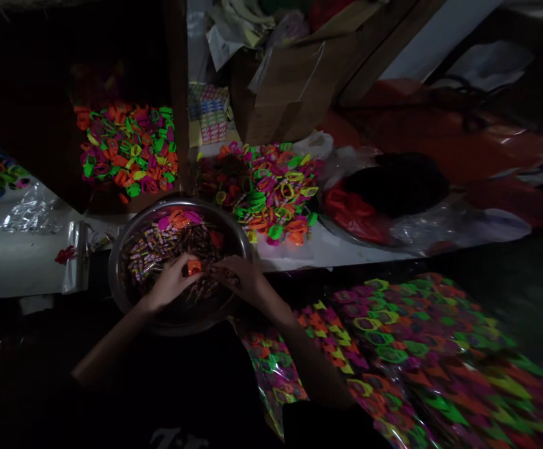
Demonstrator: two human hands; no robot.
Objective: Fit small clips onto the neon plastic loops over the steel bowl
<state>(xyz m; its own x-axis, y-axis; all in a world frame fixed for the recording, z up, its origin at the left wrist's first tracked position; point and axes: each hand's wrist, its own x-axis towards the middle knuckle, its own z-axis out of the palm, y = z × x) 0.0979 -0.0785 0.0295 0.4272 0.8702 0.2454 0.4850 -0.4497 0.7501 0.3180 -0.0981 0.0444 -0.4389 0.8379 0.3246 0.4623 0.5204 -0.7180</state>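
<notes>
basin [245,236]: smooth, shiny metal | orange piece [194,267]: smooth plastic | carton [294,78]: matt cardboard | clear wrapping [32,213]: glossy, crinkled plastic

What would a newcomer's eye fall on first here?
Probably the heap of neon plastic pieces in the dark at upper left, echoed by a similar pile near the top centre. Next comes the wide metal bowl left of centre, where the left grip holds an orange piece above small striped sticks. Bright rows of pieces spread across the lower right.

Dim light, pale tabletop [19,265], probably dark floor [517,290]
</notes>
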